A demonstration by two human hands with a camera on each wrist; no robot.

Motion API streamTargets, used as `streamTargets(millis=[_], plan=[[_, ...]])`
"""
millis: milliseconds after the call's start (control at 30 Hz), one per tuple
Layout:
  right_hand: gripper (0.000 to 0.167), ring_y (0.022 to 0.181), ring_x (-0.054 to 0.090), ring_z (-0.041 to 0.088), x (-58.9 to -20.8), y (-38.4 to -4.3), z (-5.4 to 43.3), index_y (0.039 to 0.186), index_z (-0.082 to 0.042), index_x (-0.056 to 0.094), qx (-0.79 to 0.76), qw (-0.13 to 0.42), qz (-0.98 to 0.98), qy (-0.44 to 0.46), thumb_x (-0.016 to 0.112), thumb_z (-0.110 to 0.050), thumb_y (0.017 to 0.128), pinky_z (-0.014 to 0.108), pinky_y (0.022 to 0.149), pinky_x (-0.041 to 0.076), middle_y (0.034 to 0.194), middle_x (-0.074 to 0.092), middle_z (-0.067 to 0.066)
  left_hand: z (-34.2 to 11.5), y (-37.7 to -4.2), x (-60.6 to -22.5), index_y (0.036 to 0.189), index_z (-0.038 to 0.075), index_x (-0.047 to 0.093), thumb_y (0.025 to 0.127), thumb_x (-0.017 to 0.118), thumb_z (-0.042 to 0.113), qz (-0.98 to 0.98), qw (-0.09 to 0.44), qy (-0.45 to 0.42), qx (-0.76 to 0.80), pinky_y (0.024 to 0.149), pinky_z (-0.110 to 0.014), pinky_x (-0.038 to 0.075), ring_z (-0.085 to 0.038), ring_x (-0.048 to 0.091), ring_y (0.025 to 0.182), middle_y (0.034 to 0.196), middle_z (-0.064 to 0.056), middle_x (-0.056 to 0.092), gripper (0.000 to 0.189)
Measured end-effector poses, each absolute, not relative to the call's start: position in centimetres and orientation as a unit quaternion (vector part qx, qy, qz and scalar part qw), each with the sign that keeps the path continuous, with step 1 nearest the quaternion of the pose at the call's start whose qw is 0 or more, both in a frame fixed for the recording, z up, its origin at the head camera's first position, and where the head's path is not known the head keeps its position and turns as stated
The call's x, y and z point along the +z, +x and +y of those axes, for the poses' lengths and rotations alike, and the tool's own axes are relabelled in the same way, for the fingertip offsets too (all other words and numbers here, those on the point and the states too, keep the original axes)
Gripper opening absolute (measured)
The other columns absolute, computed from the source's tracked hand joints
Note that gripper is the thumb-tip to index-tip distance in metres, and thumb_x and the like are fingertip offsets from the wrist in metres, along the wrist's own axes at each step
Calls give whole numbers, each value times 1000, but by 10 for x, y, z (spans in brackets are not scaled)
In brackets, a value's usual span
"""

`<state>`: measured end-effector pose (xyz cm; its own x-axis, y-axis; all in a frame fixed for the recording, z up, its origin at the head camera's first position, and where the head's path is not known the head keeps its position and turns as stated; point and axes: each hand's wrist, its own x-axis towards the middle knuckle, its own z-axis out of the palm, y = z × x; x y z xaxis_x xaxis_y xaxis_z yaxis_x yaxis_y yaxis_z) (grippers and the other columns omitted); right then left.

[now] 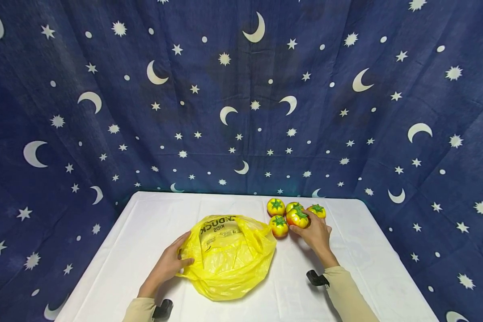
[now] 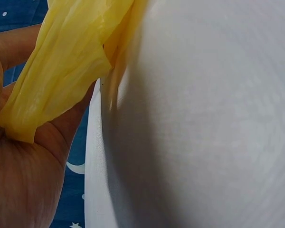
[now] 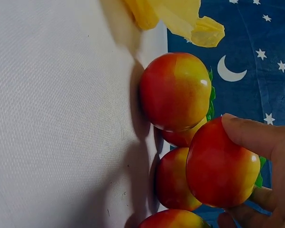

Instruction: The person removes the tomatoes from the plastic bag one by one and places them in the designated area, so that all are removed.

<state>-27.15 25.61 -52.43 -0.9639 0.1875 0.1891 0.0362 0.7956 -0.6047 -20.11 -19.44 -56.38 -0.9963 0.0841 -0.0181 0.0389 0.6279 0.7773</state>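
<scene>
A yellow plastic bag (image 1: 233, 286) with dark print lies on the table, its mouth spread towards me. My left hand (image 1: 168, 264) holds the bag's left edge; in the left wrist view a yellow fold (image 2: 61, 71) runs between thumb and fingers. My right hand (image 1: 318, 232) grips a red-yellow tomato (image 3: 221, 166) with a green leafy top, raised slightly off the cloth. Around it sit several like tomatoes: one at the back left (image 1: 275, 207), one nearest the bag (image 1: 279, 227), one on the right (image 1: 319, 210), and one partly hidden behind the held one.
A white cloth covers the table (image 1: 145, 228). Behind it hangs a dark blue curtain (image 1: 209, 147) with pale moons and stars. Black wrist mounts show below both hands.
</scene>
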Motion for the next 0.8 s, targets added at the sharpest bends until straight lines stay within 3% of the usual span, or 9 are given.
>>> streamTargets(millis=[800], plan=[[83, 129, 40, 41, -532, -275, 257, 139, -6, 53, 240, 111, -962, -62, 85, -40, 71, 55, 85, 29, 141, 56, 18, -193, -202, -562, 154, 16, 35, 79, 78, 11, 901, 30, 28, 431, 120, -57, 23, -39, 28, 148, 160, -13, 33, 87]])
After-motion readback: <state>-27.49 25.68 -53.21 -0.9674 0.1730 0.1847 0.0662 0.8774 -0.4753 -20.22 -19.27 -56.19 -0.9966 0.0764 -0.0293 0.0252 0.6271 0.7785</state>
